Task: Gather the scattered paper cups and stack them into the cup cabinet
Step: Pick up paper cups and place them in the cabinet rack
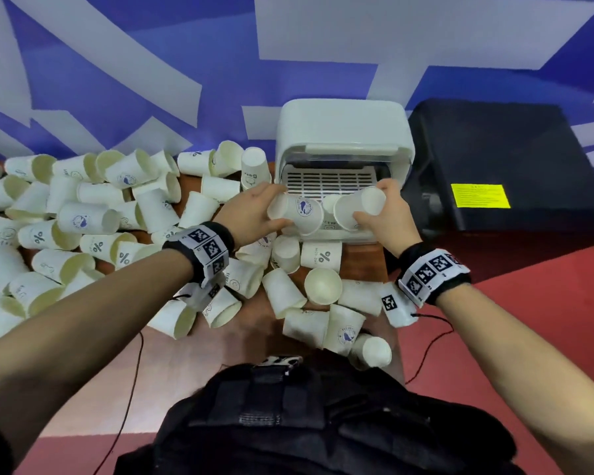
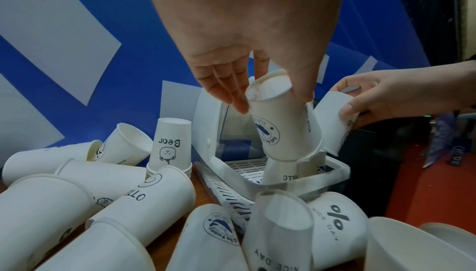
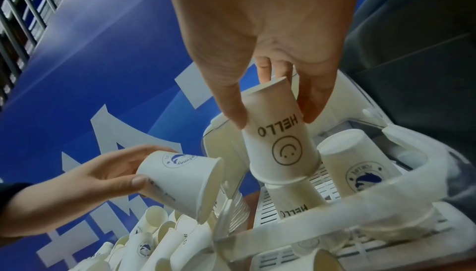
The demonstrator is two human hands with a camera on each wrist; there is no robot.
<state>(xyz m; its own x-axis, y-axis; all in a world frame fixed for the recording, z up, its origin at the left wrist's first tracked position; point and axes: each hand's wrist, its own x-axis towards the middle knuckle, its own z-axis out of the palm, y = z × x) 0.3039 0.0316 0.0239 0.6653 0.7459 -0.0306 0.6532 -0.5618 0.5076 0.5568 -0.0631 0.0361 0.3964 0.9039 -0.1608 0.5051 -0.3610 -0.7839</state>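
Observation:
My left hand [image 1: 278, 207] [image 2: 273, 102] grips a white paper cup with a blue dolphin logo [image 1: 304, 216] [image 2: 283, 131] [image 3: 180, 177], tilted mouth-down at the left front of the open white cup cabinet [image 1: 343, 128] [image 3: 219, 143]. My right hand [image 1: 374, 202] [image 3: 275, 118] holds an upside-down HELLO smiley cup [image 1: 354, 209] [image 3: 283, 149], its mouth over the base of another inverted HELLO cup [image 3: 293, 200] standing on the cabinet's slotted tray [image 1: 330, 181]. An inverted dolphin cup [image 3: 360, 165] stands beside it. Several scattered cups [image 1: 93, 217] cover the table to the left.
More cups [image 1: 323, 286] lie in front of the cabinet on the wooden table [image 1: 360, 265]. A black box with a yellow label [image 1: 504, 159] stands right of the cabinet. A blue and white wall rises behind; red floor [image 1: 528, 320] lies to the right.

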